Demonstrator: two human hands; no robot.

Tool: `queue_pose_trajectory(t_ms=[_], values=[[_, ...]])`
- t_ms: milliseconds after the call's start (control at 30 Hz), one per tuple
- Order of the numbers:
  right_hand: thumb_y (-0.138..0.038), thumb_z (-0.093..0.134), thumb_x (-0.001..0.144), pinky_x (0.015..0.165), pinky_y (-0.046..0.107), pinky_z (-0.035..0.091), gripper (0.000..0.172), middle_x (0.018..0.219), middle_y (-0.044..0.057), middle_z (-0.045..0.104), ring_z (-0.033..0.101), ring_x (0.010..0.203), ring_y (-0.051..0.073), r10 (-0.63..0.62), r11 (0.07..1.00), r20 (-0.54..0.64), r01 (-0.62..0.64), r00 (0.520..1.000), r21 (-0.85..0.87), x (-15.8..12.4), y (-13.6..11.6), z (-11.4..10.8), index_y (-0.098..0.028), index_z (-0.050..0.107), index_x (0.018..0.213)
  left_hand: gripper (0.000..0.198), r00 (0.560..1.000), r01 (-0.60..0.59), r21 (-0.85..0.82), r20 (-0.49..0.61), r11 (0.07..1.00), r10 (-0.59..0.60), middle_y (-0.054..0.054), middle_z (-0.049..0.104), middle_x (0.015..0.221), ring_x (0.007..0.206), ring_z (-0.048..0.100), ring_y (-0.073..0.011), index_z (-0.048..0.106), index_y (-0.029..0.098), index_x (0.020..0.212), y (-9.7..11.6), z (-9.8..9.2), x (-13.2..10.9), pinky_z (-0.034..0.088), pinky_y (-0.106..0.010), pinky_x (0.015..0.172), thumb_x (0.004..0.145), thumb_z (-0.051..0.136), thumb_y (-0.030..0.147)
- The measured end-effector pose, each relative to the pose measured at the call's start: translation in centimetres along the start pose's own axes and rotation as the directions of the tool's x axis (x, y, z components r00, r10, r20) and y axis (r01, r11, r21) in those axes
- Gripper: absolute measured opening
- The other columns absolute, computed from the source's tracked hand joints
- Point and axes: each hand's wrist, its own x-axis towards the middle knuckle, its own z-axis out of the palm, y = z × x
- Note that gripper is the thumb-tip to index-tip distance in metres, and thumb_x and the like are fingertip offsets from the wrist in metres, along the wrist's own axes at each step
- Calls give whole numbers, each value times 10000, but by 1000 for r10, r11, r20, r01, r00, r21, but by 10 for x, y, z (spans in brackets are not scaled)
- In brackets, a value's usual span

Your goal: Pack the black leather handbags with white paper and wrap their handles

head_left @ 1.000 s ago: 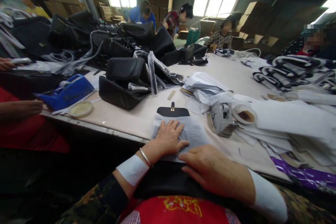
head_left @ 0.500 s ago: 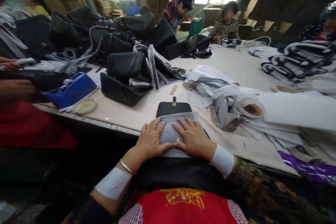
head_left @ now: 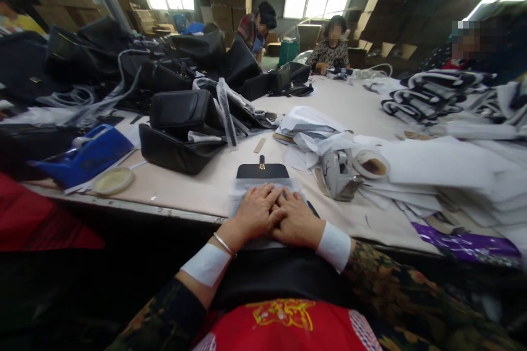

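Observation:
My left hand (head_left: 258, 209) and my right hand (head_left: 298, 218) lie flat, side by side with their fingers partly overlapping. Both press on a thin whitish sheet (head_left: 239, 191), largely hidden beneath them. The sheet lies over a black bag piece (head_left: 255, 172), whose far edge shows with a gold clasp and short tab (head_left: 262, 164). Black material hangs off the table edge toward my red apron (head_left: 284, 321). Neither hand grasps anything; fingers are stretched out.
Left on the table (head_left: 193, 192) stand a blue tape dispenser (head_left: 93, 148), a tape roll (head_left: 113, 181) and black bags (head_left: 181, 131). At right are a grey tape dispenser (head_left: 340, 175), another roll (head_left: 370, 166) and paper sheets (head_left: 440, 164). Co-workers (head_left: 329, 52) sit across.
My hands have slid together from spread apart on the sheet, and their fingers now overlap. The view has turned a little to the right. The co-worker's hands at far left are out of view.

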Motion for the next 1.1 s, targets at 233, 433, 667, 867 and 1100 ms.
queue_pose_trajectory(t_ms=[233, 433, 667, 867, 1100], values=[[-688, 616, 846, 1177, 690, 170, 883, 1644, 213, 259, 168, 1517, 454, -32, 979, 34, 25, 999, 200, -60, 13, -21, -183, 405, 1539, 602, 994, -35, 302, 108, 953, 3, -137, 369, 1616, 1490, 302, -406, 449, 314, 1514, -8, 9, 0, 224, -673, 1136, 961, 465, 549], [-459, 642, 926, 1101, 354, 447, 421, 1280, 123, 708, 597, 1282, 233, -66, 724, -156, 155, 986, 672, -133, 63, -24, -153, 719, 1205, 706, 991, -82, 461, 135, 883, 21, -179, 351, 1616, 1483, 284, -448, 436, 284, 1525, -16, 23, 17, 262, -707, 1076, 897, 468, 605], [-327, 431, 1005, 825, 358, 577, 381, 984, 130, 766, 724, 901, 225, 944, 324, -164, -703, 287, 633, -274, 184, -4, -104, 729, 1088, 753, 987, -88, 515, 158, 853, 6, -158, 341, 1626, 1491, 286, -424, 421, 253, 1538, -23, 28, 22, 303, -682, 1062, 889, 350, 628], [-309, 652, 951, 968, 446, 528, 202, 1124, 89, 707, 666, 1066, 230, 991, 128, -12, -922, 133, 366, -370, 255, 33, -141, 696, 1055, 743, 991, -105, 531, 130, 841, 41, -86, 404, 1602, 1485, 317, -399, 392, 291, 1546, -35, 36, 25, 328, -657, 1044, 898, 310, 646], [-342, 658, 954, 909, 414, 560, 300, 1199, 107, 657, 657, 1060, 228, 974, 204, 73, -969, 215, 137, -364, 282, 77, -142, 647, 1177, 738, 985, -89, 600, 169, 795, -18, -128, 372, 1615, 1488, 325, -379, 427, 230, 1536, -32, 32, 27, 333, -602, 1098, 909, 319, 604]])
